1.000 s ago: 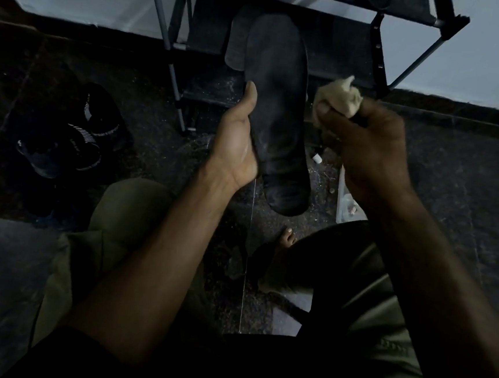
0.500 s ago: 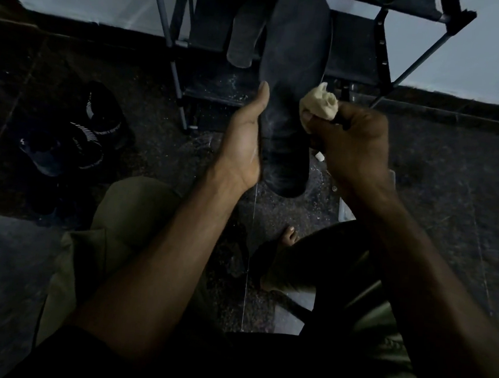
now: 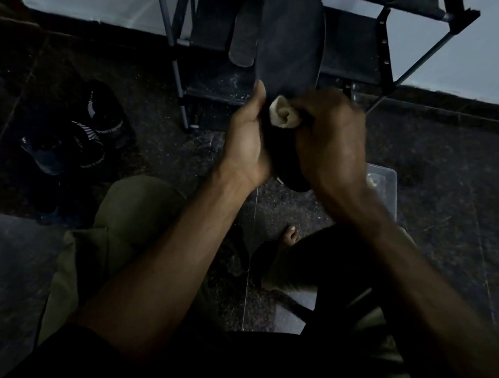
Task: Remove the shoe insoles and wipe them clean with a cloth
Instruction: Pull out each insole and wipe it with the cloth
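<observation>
**A:** Right hand point(image 3: 331, 141) bunched round a pale cloth point(image 3: 283, 116), pressing it against a dark insole point(image 3: 291, 41). Left hand point(image 3: 246, 140) wraps the insole's lower edge, thumb up along its side, fingers hidden behind. Insole held upright between the knees, toe end high in front of a rack point(image 3: 384, 50).

**B:** Where might it slip?

**A:** At the left grip, most likely. The insole looks thin and bendy, held only near the heel. A hard stroke toward the toe could fold it back or twist it out of that hand.

**B:** And the cloth?

**A:** It is wadded small, with only a corner showing past the fingers. If the wad shifts, bare knuckles rather than cloth would rub the surface and smear the dirt instead of lifting it.

**B:** Anything beyond the hands?

**A:** A second insole point(image 3: 245, 34) leans on the rack just behind the first. A wide sweep upward could knock it down. White specks lie on the rack's lower shelf and the floor point(image 3: 438, 190), so a dropped insole would pick up grit again.

**B:** The rest of the scene?

**A:** Dark shoes point(image 3: 75, 134) sit well apart to the left. A clear tub point(image 3: 387, 182) stands near the right wrist; an elbow drawn back might tip it. Low light makes missed patches hard to spot.
</observation>
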The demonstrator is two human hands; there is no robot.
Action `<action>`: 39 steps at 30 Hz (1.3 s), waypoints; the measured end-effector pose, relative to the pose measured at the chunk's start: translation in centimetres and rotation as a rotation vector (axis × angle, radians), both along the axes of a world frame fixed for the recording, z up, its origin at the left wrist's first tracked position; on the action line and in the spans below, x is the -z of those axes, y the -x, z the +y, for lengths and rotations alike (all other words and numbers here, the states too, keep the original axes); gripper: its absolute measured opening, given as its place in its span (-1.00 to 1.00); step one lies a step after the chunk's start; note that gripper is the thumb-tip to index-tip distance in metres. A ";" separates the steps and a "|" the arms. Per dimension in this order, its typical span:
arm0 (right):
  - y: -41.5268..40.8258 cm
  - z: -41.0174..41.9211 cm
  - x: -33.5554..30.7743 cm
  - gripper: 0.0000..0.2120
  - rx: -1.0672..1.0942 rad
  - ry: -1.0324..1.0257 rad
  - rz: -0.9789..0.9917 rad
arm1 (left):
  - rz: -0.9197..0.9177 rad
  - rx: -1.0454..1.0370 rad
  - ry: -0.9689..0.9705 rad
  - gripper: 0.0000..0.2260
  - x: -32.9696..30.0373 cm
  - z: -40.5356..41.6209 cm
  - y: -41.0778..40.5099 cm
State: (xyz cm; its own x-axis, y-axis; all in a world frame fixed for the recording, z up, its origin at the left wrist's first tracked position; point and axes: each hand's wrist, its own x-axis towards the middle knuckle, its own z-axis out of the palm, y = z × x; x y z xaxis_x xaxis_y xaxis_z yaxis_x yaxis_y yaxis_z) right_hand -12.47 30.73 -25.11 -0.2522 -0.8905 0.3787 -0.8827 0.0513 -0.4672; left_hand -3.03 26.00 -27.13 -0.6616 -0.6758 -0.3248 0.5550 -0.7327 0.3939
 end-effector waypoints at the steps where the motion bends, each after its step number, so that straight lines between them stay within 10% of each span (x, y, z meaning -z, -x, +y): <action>1: 1.1 -0.6 0.0 -0.80 0.030 0.005 0.027 | -0.004 0.000 0.034 -0.55 -0.1 0.0 0.1; 39: -1.9 0.3 -0.7 -0.78 -0.202 -0.013 0.091 | 0.021 -0.016 0.093 -0.54 -0.4 -0.4 -1.1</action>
State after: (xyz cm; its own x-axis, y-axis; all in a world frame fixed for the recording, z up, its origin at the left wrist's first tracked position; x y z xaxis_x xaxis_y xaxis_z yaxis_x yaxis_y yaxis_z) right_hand -10.53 31.03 -24.46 -0.0337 -0.9243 0.3802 -0.9141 -0.1253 -0.3856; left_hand -1.91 25.61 -26.75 -0.6563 -0.7132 -0.2462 0.5754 -0.6841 0.4482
